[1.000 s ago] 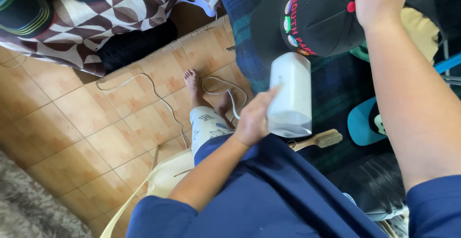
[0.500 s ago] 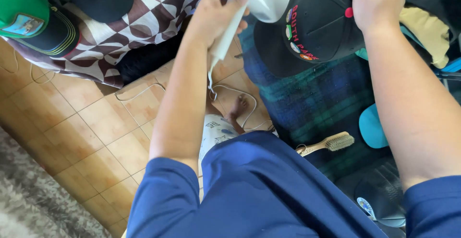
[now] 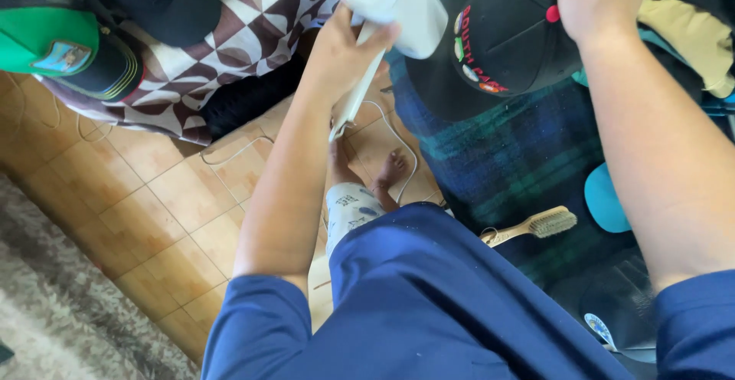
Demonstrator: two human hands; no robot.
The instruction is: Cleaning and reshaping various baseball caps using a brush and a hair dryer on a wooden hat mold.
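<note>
- The person's left hand [image 3: 344,50], at upper centre of the frame, is wrapped around the slim handle of a white plastic handheld appliance [image 3: 398,4], apparently a garment steamer; its wide head is blurred near the top edge, and a thin white cord [image 3: 398,146] trails down from it over the tan tiled floor [image 3: 145,196].
- The right hand [image 3: 601,1], at the upper right, rests closed over the crown of a black fabric cap with a red top button and coloured embroidery [image 3: 505,43]; it seems to be gripping or pressing the cap, though the fingers are hidden behind the cap.
- The black cap lies on a dark blue-and-green plaid cloth [image 3: 505,158], just right of the appliance's head.
- Judged from this, the step in hand is bringing the appliance up to the cap while the other hand steadies it; the head is near the cap's front, but whether it touches cannot be told.
- The next move would call for keeping the cap firmly held and turning the head toward the fabric, with the cord clear of the bare feet [image 3: 390,169] below.
- A wooden-handled bristle brush [image 3: 536,225] lies on the plaid cloth at right centre, well apart from both hands.
- At the upper left, a green cap with a patch [image 3: 46,43] sits on a brown-and-white diamond-patterned cloth [image 3: 230,58].
</note>
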